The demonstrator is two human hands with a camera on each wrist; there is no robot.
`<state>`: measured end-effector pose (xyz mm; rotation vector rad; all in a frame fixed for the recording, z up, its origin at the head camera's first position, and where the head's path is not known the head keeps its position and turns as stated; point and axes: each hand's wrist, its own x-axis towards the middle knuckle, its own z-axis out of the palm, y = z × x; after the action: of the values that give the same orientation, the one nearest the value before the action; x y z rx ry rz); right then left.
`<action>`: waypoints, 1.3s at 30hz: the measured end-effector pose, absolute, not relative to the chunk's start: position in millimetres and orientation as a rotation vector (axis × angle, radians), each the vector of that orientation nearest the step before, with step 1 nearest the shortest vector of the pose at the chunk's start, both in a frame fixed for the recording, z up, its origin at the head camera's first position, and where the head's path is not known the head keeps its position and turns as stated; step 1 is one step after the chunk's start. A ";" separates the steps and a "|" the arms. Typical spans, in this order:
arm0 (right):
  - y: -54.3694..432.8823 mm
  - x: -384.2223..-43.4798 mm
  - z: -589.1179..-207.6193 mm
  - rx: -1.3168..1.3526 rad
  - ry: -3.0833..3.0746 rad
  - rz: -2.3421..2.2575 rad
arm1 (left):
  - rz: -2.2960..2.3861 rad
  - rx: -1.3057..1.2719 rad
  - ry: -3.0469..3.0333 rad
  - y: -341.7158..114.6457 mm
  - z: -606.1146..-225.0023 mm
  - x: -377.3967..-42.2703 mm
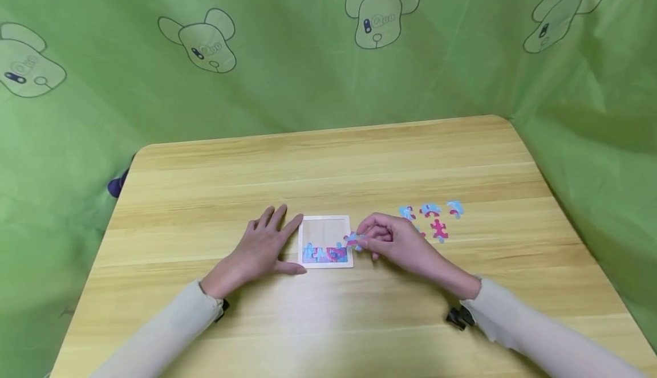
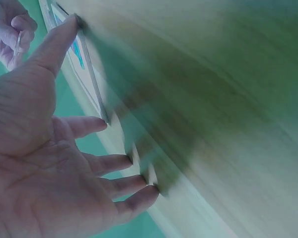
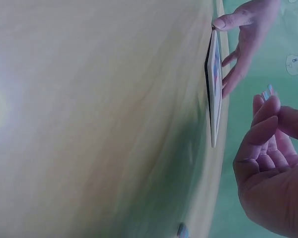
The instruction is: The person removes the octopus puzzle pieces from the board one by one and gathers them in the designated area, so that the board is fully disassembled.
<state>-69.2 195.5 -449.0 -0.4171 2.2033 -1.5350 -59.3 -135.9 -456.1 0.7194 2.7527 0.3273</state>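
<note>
A square wooden puzzle frame (image 1: 325, 265) lies flat on the table, its near row filled with several blue and pink jigsaw pieces (image 1: 324, 254). My left hand (image 1: 262, 247) is spread at the frame's left side; thumb and index fingertips touch its edge, as the left wrist view also shows at the tray rim (image 2: 93, 82). Between thumb and index finger, my right hand (image 1: 392, 241) pinches a blue and pink jigsaw piece (image 1: 352, 240) over the frame's right edge. In the right wrist view that piece (image 3: 267, 92) sticks up past the fingertips, partly hidden by them.
Several loose jigsaw pieces (image 1: 439, 229) lie to the right of the frame, one partly hidden behind my right hand. The wooden table (image 1: 328, 173) meets a green curtain (image 1: 287, 81) with printed bear heads at the back and sides.
</note>
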 end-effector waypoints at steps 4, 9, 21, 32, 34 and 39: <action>205.4 -66.6 -452.0 -0.390 2.221 -1.533 | 0.330 0.725 2.745 -135.8 -455.4 -60.2; 221.2 -63.5 -453.2 -0.329 2.245 -1.537 | 0.335 0.725 2.750 -133.7 -454.3 -59.3; 265.1 -53.5 -448.3 -0.199 2.353 -1.568 | 0.308 0.726 2.782 -131.8 -455.1 -59.7; 322.4 -51.0 -448.4 -0.109 2.523 -1.488 | 0.285 0.739 2.793 -131.1 -455.0 -59.4; 332.5 -52.8 -449.6 -0.104 2.560 -1.459 | 0.281 0.736 2.793 -131.2 -455.2 -59.4; 354.2 -58.2 -458.0 -0.049 2.614 -1.402 | 0.277 0.722 2.793 -131.8 -455.1 -58.1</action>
<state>-58.2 354.2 -458.0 -0.0491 2.6138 -1.4025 -58.1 -131.8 -455.1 0.7223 2.7926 0.2768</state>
